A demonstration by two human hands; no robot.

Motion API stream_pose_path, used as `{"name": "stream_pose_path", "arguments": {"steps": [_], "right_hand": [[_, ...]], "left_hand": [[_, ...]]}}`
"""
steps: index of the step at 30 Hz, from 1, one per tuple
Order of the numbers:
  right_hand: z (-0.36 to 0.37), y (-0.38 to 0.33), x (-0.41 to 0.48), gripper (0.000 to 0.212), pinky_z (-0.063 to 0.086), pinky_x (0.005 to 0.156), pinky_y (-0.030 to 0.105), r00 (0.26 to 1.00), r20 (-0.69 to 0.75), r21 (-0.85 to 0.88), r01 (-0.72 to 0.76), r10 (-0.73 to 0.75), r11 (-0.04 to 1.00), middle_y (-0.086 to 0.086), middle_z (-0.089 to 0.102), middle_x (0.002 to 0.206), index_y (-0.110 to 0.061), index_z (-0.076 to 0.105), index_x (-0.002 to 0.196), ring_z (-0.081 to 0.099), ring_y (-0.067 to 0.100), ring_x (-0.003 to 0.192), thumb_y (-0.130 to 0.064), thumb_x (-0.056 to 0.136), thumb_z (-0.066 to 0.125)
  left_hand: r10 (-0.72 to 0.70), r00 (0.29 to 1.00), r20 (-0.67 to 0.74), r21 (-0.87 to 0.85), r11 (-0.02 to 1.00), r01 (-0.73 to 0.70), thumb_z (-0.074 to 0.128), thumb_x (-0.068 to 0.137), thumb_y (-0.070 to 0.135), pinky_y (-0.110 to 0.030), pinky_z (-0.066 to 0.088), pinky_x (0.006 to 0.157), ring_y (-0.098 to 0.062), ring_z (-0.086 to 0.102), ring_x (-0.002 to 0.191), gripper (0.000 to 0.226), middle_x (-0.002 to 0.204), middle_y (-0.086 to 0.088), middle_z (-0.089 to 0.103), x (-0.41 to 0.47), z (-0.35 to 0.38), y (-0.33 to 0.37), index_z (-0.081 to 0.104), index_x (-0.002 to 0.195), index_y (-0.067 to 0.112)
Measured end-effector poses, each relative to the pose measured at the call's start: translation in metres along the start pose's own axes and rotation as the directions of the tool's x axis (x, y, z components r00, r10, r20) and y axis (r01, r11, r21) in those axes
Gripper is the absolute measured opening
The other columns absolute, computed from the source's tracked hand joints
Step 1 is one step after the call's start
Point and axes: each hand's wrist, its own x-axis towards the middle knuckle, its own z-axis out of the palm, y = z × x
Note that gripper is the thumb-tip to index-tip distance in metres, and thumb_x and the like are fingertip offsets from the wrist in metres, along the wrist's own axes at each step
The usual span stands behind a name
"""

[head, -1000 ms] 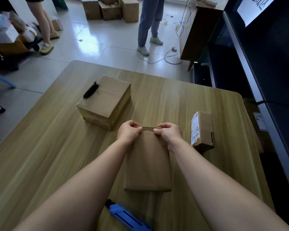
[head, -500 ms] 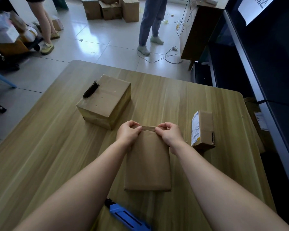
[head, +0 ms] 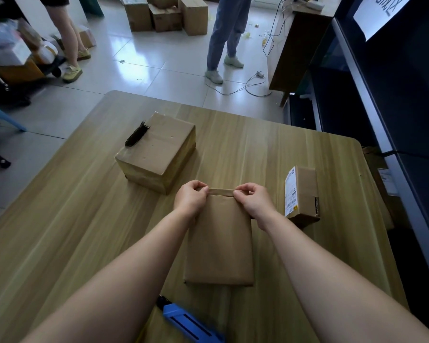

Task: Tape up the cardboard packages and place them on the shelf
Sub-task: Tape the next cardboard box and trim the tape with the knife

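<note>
1. Flat brown package (head: 218, 243) lies on the wooden table (head: 60, 231), about mid-width and closer to the near edge. Its long side runs away from the person.
2. Left hand (head: 190, 199): fingers curled, pinching the left end of the folded flap (head: 221, 192) at the package's far edge.
3. Right hand (head: 254, 201): fingers curled too, pinching the right end of the same flap. Thumb and fingertips meet on the fold.
4. Both forearms reach in from the near edge, one on each side of the package.
5. Larger cardboard box (head: 159, 154) sits toward the far-left part of the table, apart from the package. It is closed, with a black tape strip (head: 135, 134) sticking up at its top left edge.
6. Small box (head: 304, 194) stands near the right edge, just beside the right hand. A white label (head: 290, 191) faces the package. Can't tell if the wrist touches the box.
7. Blue tool (head: 191, 325) lies at the near edge, below the package and partly cut off by the frame. Can't tell what kind it is.
8. Dark shelf unit (head: 406, 120) runs along the right side of the table.
9. Beyond the far edge, two people stand on the tiled floor, only their legs (head: 229, 33) in view. Floor boxes (head: 166, 13) are stacked behind them.
</note>
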Motion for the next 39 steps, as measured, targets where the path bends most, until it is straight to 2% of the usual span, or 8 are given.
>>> {"name": "stream_pose_path", "arguments": {"steps": [8, 15, 18, 24, 26, 29, 31, 39], "right_hand": [[-0.003, -0.013, -0.008, 0.013, 0.040, 0.077, 0.025, 0.993, -0.023, -0.400, 0.093, -0.112, 0.912, -0.001, 0.067, 0.109, -0.024, 0.064, 0.099, 0.060, 0.022, 0.105, -0.035, 0.092, 0.064], [-0.003, -0.010, -0.006, 0.031, 0.055, 0.079, 0.040, 0.995, 0.031, -0.093, -0.091, 0.094, 0.992, -0.003, 0.064, 0.081, -0.019, 0.068, 0.086, 0.060, 0.023, 0.086, -0.050, 0.086, 0.067], [-0.007, -0.015, -0.010, 0.055, 0.046, 0.101, 0.050, 0.982, 0.019, 0.085, -0.188, 0.187, 0.978, 0.008, 0.067, 0.113, -0.004, 0.063, 0.117, 0.059, 0.033, 0.115, -0.052, 0.100, 0.043], [-0.009, -0.036, -0.019, 0.060, 0.042, 0.098, 0.041, 0.992, -0.117, 0.012, -0.055, 0.057, 0.998, 0.013, 0.066, 0.113, 0.000, 0.063, 0.114, 0.057, 0.030, 0.110, -0.051, 0.102, 0.035], [-0.004, -0.044, -0.024, 0.053, 0.046, 0.089, 0.040, 0.992, -0.128, -0.033, 0.018, -0.022, 0.999, 0.008, 0.065, 0.093, -0.007, 0.067, 0.097, 0.059, 0.030, 0.099, -0.052, 0.101, 0.038], [0.008, -0.058, -0.034, 0.046, 0.039, 0.068, 0.035, 0.981, -0.140, -0.137, 0.116, -0.135, 0.984, -0.001, 0.054, 0.069, -0.016, 0.052, 0.067, 0.053, 0.027, 0.078, -0.048, 0.100, 0.045], [0.017, -0.066, -0.045, 0.037, 0.041, 0.069, 0.031, 0.970, -0.120, -0.217, 0.181, -0.210, 0.959, -0.001, 0.063, 0.079, -0.019, 0.058, 0.075, 0.057, 0.024, 0.082, -0.045, 0.098, 0.050], [0.071, -0.090, -0.098, 0.019, 0.053, 0.084, 0.037, 0.905, 0.189, -0.265, 0.421, -0.382, 0.867, -0.002, 0.071, 0.090, -0.020, 0.073, 0.094, 0.065, 0.020, 0.090, -0.036, 0.091, 0.063]], "left_hand": [[0.016, 1.000, 0.000, 0.023, 1.000, -0.016, 0.061, 0.092, 0.026, -0.035, 0.051, 0.087, -0.023, 0.061, 0.098, 0.014, 0.097, -0.003, 0.069, -0.001, 0.000, 0.002, 0.070, 0.093, 0.015], [-0.047, 0.994, 0.095, -0.121, 0.991, 0.058, 0.059, 0.094, 0.023, -0.032, 0.048, 0.097, -0.017, 0.058, 0.102, 0.019, 0.114, -0.002, 0.065, -0.005, -0.007, 0.006, 0.066, 0.111, 0.019], [-0.064, 0.991, 0.121, -0.178, 0.980, 0.085, 0.054, 0.096, 0.024, -0.037, 0.041, 0.108, -0.020, 0.053, 0.122, 0.040, 0.135, -0.005, 0.055, -0.008, -0.014, 0.006, 0.053, 0.136, 0.018], [-0.089, 0.989, 0.120, -0.177, 0.978, 0.110, 0.048, 0.100, 0.027, -0.038, 0.041, 0.104, -0.026, 0.051, 0.124, 0.039, 0.135, -0.004, 0.054, -0.020, -0.029, 0.011, 0.051, 0.137, 0.014], [-0.096, 0.988, 0.117, -0.188, 0.975, 0.117, 0.047, 0.100, 0.027, -0.040, 0.041, 0.105, -0.029, 0.049, 0.126, 0.036, 0.132, -0.007, 0.056, -0.024, -0.039, 0.013, 0.054, 0.133, 0.013], [-0.092, 0.991, 0.100, -0.188, 0.976, 0.109, 0.049, 0.099, 0.028, -0.029, 0.048, 0.077, -0.017, 0.056, 0.095, 0.028, 0.119, -0.006, 0.059, -0.029, -0.057, 0.011, 0.061, 0.122, 0.015], [-0.097, 0.991, 0.094, -0.171, 0.979, 0.112, 0.050, 0.099, 0.029, -0.026, 0.036, 0.062, -0.011, 0.045, 0.076, 0.023, 0.107, -0.004, 0.058, -0.032, -0.072, 0.005, 0.063, 0.115, 0.018], [-0.125, 0.990, 0.065, -0.113, 0.985, 0.132, 0.051, 0.099, 0.026, -0.024, 0.031, 0.056, -0.013, 0.043, 0.073, 0.014, 0.098, -0.004, 0.056, -0.066, -0.140, -0.039, 0.062, 0.103, 0.020]]}}
